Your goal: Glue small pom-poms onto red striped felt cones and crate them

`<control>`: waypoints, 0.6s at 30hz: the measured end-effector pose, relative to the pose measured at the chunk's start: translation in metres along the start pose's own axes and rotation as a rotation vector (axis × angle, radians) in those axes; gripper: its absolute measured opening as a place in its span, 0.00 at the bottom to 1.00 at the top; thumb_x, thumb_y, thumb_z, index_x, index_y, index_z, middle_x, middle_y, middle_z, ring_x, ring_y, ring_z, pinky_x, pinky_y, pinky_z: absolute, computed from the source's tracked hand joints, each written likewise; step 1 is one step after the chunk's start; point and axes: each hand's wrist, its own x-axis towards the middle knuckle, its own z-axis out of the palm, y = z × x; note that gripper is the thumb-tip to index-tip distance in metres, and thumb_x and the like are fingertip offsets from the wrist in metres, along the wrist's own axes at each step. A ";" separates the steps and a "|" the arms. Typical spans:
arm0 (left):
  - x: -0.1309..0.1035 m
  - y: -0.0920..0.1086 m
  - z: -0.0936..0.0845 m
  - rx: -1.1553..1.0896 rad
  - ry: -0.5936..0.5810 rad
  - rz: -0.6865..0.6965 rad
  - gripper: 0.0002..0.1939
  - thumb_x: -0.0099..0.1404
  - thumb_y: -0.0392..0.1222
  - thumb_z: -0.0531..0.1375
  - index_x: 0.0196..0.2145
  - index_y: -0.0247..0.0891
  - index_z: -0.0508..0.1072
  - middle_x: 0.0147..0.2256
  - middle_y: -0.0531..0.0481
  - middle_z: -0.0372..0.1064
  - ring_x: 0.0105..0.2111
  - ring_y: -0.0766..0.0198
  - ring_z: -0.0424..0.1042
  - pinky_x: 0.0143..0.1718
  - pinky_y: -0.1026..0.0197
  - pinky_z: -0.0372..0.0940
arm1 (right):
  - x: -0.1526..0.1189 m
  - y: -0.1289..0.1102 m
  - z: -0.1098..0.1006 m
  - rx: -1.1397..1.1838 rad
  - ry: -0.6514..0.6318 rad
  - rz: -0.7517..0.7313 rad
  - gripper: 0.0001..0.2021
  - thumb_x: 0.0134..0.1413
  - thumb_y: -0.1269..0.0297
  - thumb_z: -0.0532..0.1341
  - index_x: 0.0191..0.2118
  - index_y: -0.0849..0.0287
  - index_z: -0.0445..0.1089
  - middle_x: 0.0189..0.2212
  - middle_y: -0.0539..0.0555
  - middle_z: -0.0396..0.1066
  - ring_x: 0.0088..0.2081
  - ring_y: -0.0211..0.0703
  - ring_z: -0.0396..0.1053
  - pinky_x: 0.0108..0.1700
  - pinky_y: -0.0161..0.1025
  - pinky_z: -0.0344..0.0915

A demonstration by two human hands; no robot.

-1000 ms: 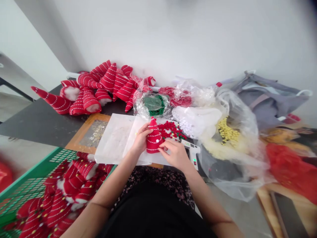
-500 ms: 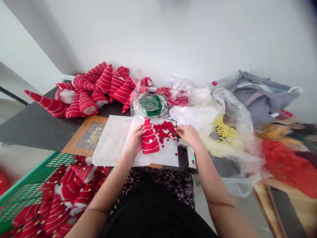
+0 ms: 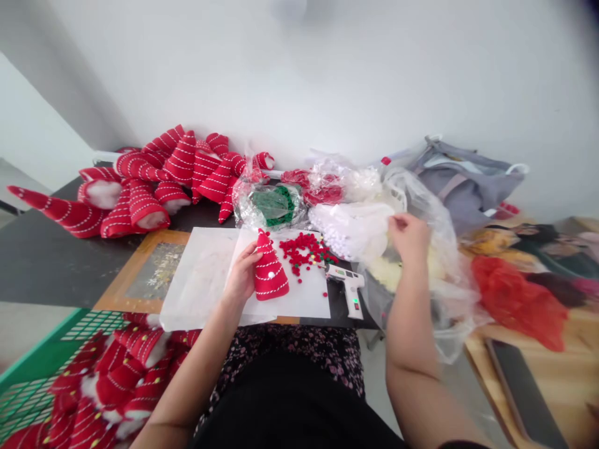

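Note:
My left hand point(image 3: 242, 272) is closed around the left side of a red cone-shaped felt hat point(image 3: 272, 284) with white dashed stripes and a white pom-pom on its front. The hat's tip points away from me. Over the plastic bags on the right, my right hand point(image 3: 409, 236) has its fingertips pinched at the edge of a clear plastic bag point(image 3: 452, 249). Small red pom-poms point(image 3: 304, 249), with a few green and yellow ones, lie scattered on white paper point(image 3: 304, 305). Beside them rests a white glue gun point(image 3: 349, 284) with a green light.
Stuffed red striped cones point(image 3: 182, 156) are heaped at the back left. A green basket point(image 3: 28, 386) holds more of them below. Bags of green pom-poms point(image 3: 278, 206) and white pom-poms point(image 3: 334, 231) line the back. A grey bag point(image 3: 468, 181) and red plastic point(image 3: 519, 299) are at right.
My right hand has left the red pom-poms and moved right to the plastic bags, uncovering the glue gun. My left hand still holds the hat. The view has shifted slightly right.

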 end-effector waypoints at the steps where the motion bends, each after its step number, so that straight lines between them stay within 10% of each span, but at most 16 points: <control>1: 0.001 0.000 0.001 0.002 -0.005 -0.001 0.23 0.51 0.41 0.74 0.46 0.39 0.78 0.37 0.48 0.81 0.40 0.50 0.81 0.45 0.52 0.73 | 0.004 0.021 -0.007 -0.029 0.017 0.054 0.11 0.62 0.61 0.61 0.33 0.57 0.79 0.32 0.68 0.81 0.39 0.62 0.80 0.47 0.56 0.73; 5: 0.003 -0.005 0.010 0.000 -0.018 -0.011 0.24 0.50 0.41 0.74 0.45 0.38 0.79 0.38 0.47 0.82 0.42 0.49 0.82 0.46 0.52 0.73 | 0.010 0.079 -0.003 -0.082 -0.160 0.308 0.05 0.54 0.60 0.68 0.29 0.51 0.75 0.27 0.65 0.76 0.39 0.68 0.78 0.46 0.62 0.71; 11: -0.001 -0.010 0.020 -0.039 -0.038 -0.024 0.24 0.51 0.38 0.74 0.47 0.37 0.80 0.38 0.49 0.82 0.38 0.55 0.81 0.45 0.55 0.71 | 0.012 0.090 0.030 -0.024 -0.205 0.372 0.10 0.54 0.57 0.68 0.37 0.58 0.75 0.35 0.70 0.77 0.49 0.70 0.76 0.54 0.62 0.69; 18: -0.004 -0.006 0.017 -0.084 -0.019 -0.031 0.22 0.49 0.36 0.74 0.44 0.37 0.81 0.36 0.51 0.82 0.33 0.61 0.79 0.40 0.60 0.70 | 0.015 0.078 0.001 0.605 -0.065 0.375 0.16 0.57 0.44 0.68 0.33 0.52 0.73 0.23 0.59 0.69 0.25 0.50 0.68 0.24 0.45 0.61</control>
